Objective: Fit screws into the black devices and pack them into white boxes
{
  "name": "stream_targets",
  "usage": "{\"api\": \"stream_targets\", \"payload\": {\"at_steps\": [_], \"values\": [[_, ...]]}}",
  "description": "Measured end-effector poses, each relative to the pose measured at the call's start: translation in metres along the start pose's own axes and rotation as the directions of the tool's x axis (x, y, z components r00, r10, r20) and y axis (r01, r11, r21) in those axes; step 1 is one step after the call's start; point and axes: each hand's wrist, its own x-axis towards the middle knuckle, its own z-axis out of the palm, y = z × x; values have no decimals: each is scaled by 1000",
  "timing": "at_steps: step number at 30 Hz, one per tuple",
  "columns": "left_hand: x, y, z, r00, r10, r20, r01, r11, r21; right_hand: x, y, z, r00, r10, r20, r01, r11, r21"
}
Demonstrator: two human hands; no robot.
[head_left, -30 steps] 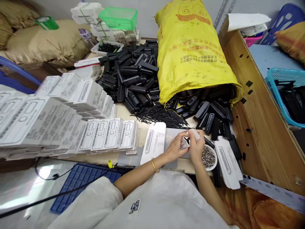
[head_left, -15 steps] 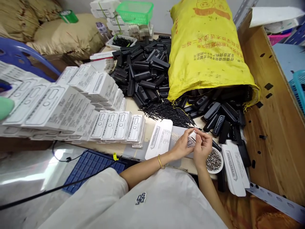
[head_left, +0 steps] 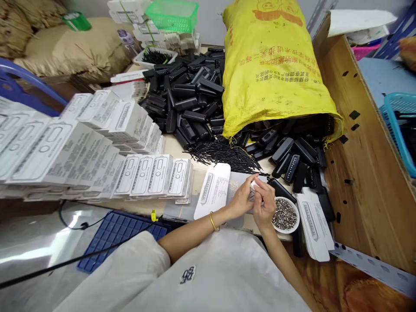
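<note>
My left hand (head_left: 241, 198) is closed around a small white printed cardboard box (head_left: 253, 185), mostly hidden by the fingers. Against its upper end press the fingers of my right hand (head_left: 264, 200), so both hands grip it together. To the left lies a flat printed card (head_left: 212, 190). Right beside my right hand stands a white bowl (head_left: 297, 224) filled with small shiny metal pieces (head_left: 284, 213). Just beyond the hands is a heap of thin black rods (head_left: 225, 155). A black plastic case (head_left: 282, 190) rests behind the bowl.
Stacked white printed boxes (head_left: 68, 147) fill the left side. Black cases (head_left: 191, 93) are piled at the back, and more spill from a yellow sack (head_left: 276, 82). Flat cards (head_left: 313, 225) lie to the right, near a wooden panel (head_left: 367, 173).
The view has shifted slightly, so most things appear further left. My right fingers have closed over the box's upper end, and its printed face and the thin black rod seen there are now largely hidden.
</note>
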Motion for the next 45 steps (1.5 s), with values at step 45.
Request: {"api": "stream_targets", "payload": {"at_steps": [45], "values": [[40,14,-31,925,-373,-76,254,754,-606,-32,44,-85,759,649,54,-642,732,227]]}}
